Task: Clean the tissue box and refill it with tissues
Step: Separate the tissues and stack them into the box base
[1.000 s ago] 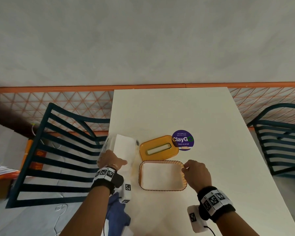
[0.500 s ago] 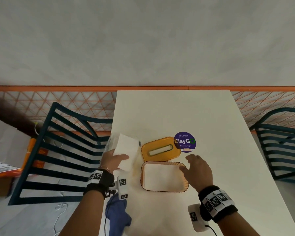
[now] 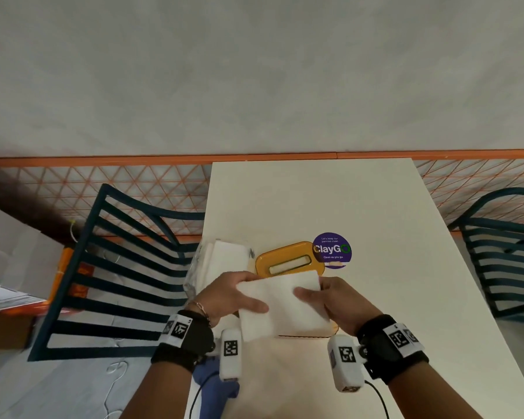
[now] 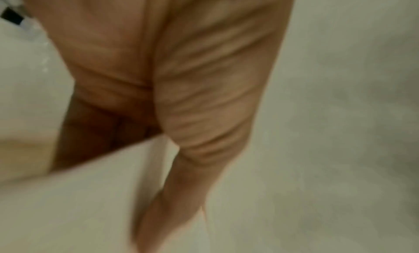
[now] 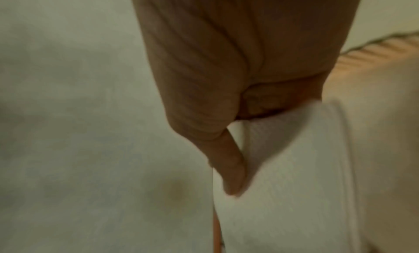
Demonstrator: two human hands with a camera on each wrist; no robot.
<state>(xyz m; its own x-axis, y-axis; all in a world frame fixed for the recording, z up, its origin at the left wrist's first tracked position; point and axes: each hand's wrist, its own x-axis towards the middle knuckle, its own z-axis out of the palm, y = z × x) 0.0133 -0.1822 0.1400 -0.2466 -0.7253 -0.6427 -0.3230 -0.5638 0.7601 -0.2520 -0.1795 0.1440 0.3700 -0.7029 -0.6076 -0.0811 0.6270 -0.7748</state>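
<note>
A white stack of tissues (image 3: 282, 303) hangs over the open tissue box base, whose orange rim (image 3: 335, 329) just shows beneath it. My left hand (image 3: 230, 297) grips the stack's left end, thumb on top. My right hand (image 3: 330, 300) grips its right end the same way. In the right wrist view the thumb (image 5: 231, 167) presses on the stack of tissues (image 5: 294, 176). The left wrist view is blurred; the stack of tissues (image 4: 79, 203) lies under my thumb there. The orange lid (image 3: 288, 261) with its slot lies behind the box. A clear-wrapped tissue pack (image 3: 221, 261) stands at the table's left edge.
A purple round sticker (image 3: 332, 251) is stuck on the white table (image 3: 315, 201) behind the lid. A blue cloth (image 3: 215, 379) hangs at the near left table edge. Dark slatted chairs (image 3: 118, 282) stand on both sides, the other chair (image 3: 508, 255) at the right.
My left hand drew a stack of tissues out of the pack and carried it right over the box. My right hand left the box rim and took hold of the stack's right end.
</note>
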